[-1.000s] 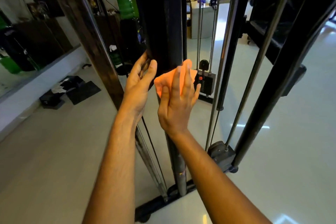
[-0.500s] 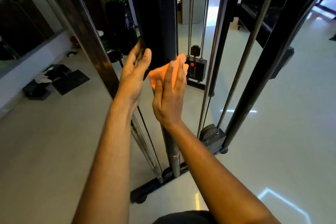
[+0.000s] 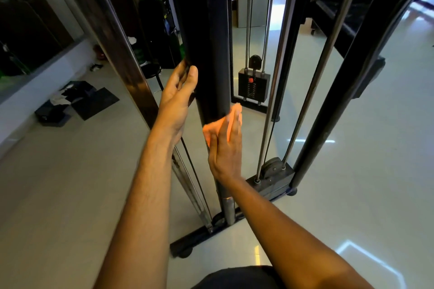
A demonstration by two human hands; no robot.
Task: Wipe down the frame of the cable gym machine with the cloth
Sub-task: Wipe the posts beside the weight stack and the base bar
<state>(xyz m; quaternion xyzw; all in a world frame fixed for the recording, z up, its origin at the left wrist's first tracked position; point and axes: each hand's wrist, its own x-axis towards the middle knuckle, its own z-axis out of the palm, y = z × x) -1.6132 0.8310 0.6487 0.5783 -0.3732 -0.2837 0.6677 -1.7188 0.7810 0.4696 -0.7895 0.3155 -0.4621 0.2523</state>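
Cloth (image 3: 222,124), orange, sits just right of frame centre, pressed flat against the black upright post (image 3: 206,37) of the cable machine. Right hand (image 3: 226,148) covers it, fingers straight and together, palm against the post's right face; cloth edges show at 12 and 9 o'clock of the hand. Left hand (image 3: 179,98) at 10 o'clock from the cloth, on the post's left side, fingers extended and relaxed, thumb along the post edge, fingertips touching it; holds nothing. Post runs from top of view down to a grey lower section and a black base rail (image 3: 199,234) on the floor at 6 o'clock of the hands. Weight stack (image 3: 253,87) with a red pin at 1 o'clock of the cloth, beyond the post, hanging under a pulley and cables. Chrome guide rods (image 3: 272,101) and a second black upright (image 3: 347,91) at 3 o'clock. Dark mats (image 3: 94,101) and clutter on the floor at 9 o'clock, near the wall. Pale glossy floor (image 3: 352,183) all round.
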